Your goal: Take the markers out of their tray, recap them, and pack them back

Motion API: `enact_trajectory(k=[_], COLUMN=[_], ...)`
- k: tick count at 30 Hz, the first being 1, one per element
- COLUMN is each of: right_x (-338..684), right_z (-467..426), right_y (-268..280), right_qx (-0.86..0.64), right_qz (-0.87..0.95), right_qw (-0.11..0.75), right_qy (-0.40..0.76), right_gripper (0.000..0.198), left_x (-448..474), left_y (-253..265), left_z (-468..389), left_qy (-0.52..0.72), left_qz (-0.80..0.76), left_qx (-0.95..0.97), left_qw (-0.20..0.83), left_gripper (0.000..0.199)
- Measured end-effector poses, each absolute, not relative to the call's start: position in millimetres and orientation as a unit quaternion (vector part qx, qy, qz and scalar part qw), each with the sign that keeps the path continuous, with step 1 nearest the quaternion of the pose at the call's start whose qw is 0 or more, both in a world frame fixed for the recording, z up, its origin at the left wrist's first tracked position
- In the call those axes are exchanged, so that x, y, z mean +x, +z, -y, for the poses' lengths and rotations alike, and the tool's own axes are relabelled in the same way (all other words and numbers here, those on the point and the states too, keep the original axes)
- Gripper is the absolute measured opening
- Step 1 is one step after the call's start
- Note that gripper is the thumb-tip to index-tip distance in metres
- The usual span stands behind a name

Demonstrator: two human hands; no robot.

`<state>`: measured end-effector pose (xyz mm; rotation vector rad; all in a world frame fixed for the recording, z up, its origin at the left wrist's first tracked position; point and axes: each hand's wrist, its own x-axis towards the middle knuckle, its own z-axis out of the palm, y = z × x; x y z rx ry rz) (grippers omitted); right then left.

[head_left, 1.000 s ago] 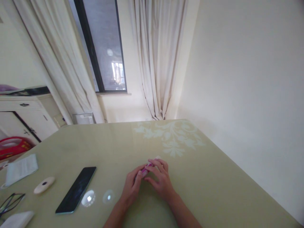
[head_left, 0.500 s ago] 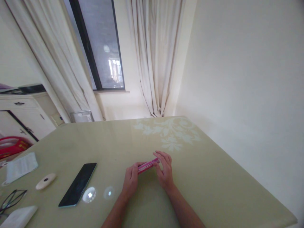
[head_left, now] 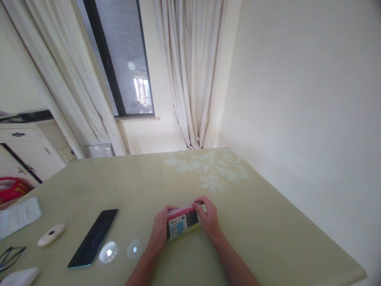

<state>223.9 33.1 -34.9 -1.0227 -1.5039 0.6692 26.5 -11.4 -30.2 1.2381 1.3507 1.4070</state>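
Observation:
Between my two hands is a small flat printed box (head_left: 182, 227) with a pink top edge and a dark front bearing a pale blue and white picture. My left hand (head_left: 160, 228) is wrapped round its left end. At the upper right corner, the thumb and fingers of my right hand (head_left: 208, 216) pinch the pink edge. The box is tilted with its printed front toward me, just over the table (head_left: 238, 246). What it contains cannot be seen.
Left of my hands lies a phone (head_left: 93, 238). Farther left are a cream oval object (head_left: 51, 235), eyeglasses (head_left: 11, 258), a white object (head_left: 20, 277) and a pale sheet or packet (head_left: 20, 216). A wall (head_left: 312, 119) borders the table's right side.
The box has turned so that its printed front faces me; before, mostly its narrow pink edge showed. My right hand's raised fingers have closed onto its corner. The view has shifted slightly.

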Motion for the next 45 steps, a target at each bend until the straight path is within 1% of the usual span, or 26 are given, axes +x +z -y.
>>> enact_trajectory(k=[3,6,10,17,19,22,26,28,30,33,37,39,42,45], right_x=[221.2,218.4,217.7,218.7,217.7,215.5,208.7,203.8,199.6,197.5,202.1,206.2,214.4,225.3], right_z=[-34.1,-35.6,-34.7,-28.7,-27.5,-25.5,-25.0,-26.6,-28.9,-31.8,-34.8,-38.2,-46.7,-56.6], right_y=[-38.0,-41.3,-38.9,-27.2,-25.6,-25.1,-31.4,-38.1,-45.3,-51.7,-50.2,-49.7,-52.6,-57.7], right_qx=[-0.445,-0.437,-0.417,-0.402,-0.4,-0.418,-0.431,-0.448,-0.477,-0.507,-0.498,-0.494,-0.493,-0.499], right_qz=[0.616,0.606,0.622,0.617,0.612,0.6,0.588,0.576,0.558,0.533,0.518,0.504,0.474,0.456], right_qw=[0.569,0.56,0.532,0.545,0.555,0.576,0.58,0.582,0.585,0.587,0.585,0.59,0.604,0.616], right_qy=[0.315,0.358,0.396,0.403,0.397,0.366,0.362,0.359,0.346,0.337,0.375,0.394,0.408,0.404], right_gripper=[0.022,0.021,0.022,0.022,0.026,0.038,0.039,0.043,0.047,0.048,0.043,0.04,0.042,0.042], left_x=[28.1,29.2,28.0,23.7,25.0,27.8,29.2,29.7,31.2,34.4,36.0,34.6,30.2,25.7], left_y=[-35.8,-38.5,-36.5,-40.2,-40.1,-40.5,-41.0,-38.8,-35.3,-31.1,-30.9,-31.4,-33.0,-38.6], left_z=[13.3,12.1,10.9,18.7,22.0,26.9,30.1,29.8,28.6,25.1,17.1,11.6,2.5,-5.1], left_qy=[0.536,0.552,0.572,0.575,0.583,0.59,0.599,0.609,0.617,0.599,0.565,0.587,0.63,0.635], left_qz=[-0.552,-0.58,-0.592,-0.591,-0.584,-0.573,-0.547,-0.52,-0.481,-0.452,-0.506,-0.526,-0.549,-0.571], left_qx=[0.514,0.471,0.444,0.518,0.525,0.541,0.568,0.586,0.608,0.632,0.591,0.537,0.445,0.383], left_qw=[0.38,0.369,0.354,0.228,0.207,0.176,0.139,0.125,0.134,0.194,0.275,0.302,0.321,0.351], left_gripper=[0.069,0.076,0.077,0.07,0.068,0.062,0.057,0.056,0.053,0.049,0.044,0.046,0.053,0.059])
